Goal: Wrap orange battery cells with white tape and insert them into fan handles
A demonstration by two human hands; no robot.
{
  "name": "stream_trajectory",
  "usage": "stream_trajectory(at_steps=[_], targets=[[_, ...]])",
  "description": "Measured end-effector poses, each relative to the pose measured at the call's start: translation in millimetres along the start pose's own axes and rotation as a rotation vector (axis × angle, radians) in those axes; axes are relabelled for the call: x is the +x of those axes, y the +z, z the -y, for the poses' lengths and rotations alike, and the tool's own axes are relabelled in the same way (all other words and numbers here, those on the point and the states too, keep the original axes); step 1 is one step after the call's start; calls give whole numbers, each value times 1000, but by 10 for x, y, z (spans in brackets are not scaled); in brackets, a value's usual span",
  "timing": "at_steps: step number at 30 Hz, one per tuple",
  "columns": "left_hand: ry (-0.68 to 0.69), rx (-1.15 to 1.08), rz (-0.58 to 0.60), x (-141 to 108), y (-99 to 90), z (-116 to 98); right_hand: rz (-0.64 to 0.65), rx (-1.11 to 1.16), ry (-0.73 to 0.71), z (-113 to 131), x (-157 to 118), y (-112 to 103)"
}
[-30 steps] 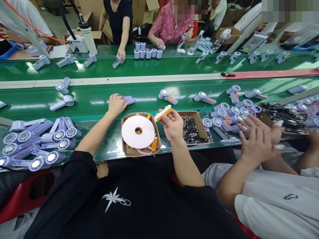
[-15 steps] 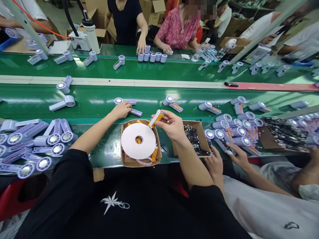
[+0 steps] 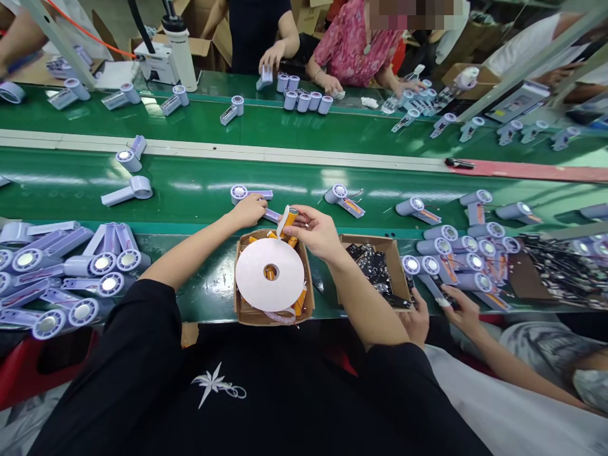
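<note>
My right hand (image 3: 317, 233) pinches an orange cylindrical battery (image 3: 291, 215) with a white strip on its side, above a small cardboard box (image 3: 241, 309). A white tape roll (image 3: 251, 288) lies flat on that box, over more orange batteries (image 3: 300, 301). At the near edge of the green belt, my left hand (image 3: 251, 210) is closed on a lilac handheld fan (image 3: 239, 193). The fan's round head and pale handle pieces show past my fingers; the fingertips are partly hidden.
Lilac fans (image 3: 71, 269) are piled at the left, and more (image 3: 456, 253) stand at the right. A box of black circuit boards (image 3: 375, 269) sits right of the batteries. A co-worker's hands (image 3: 460, 307) hold a fan nearby. People sit across the belt (image 3: 190, 171).
My right hand has brought the battery slightly left, toward my left hand. The view has shifted a little. Across the belt, a co-worker's hand has lifted a fan.
</note>
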State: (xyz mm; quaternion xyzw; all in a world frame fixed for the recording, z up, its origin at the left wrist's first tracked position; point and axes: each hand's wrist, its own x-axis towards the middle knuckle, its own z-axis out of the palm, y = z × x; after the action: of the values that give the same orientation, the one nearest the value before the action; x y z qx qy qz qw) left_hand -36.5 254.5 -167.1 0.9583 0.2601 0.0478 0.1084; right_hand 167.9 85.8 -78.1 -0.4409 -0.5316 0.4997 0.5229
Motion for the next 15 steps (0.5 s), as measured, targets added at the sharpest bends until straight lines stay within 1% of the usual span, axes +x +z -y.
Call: stream_trajectory(at_steps=[4,8,12,15], targets=[[-28,-34,-7,100,57,-85,9,-24,23,-20,39,-55],[-80,-88,-23,199,66,-114,-33,-102,20,-101,229,-233],[-97,-167,8,292,9,-53,-99,-271,11,-334,487,-430],[-110,-220,-2,324,-26,-31,-120,-378,35,-539,590,-505]])
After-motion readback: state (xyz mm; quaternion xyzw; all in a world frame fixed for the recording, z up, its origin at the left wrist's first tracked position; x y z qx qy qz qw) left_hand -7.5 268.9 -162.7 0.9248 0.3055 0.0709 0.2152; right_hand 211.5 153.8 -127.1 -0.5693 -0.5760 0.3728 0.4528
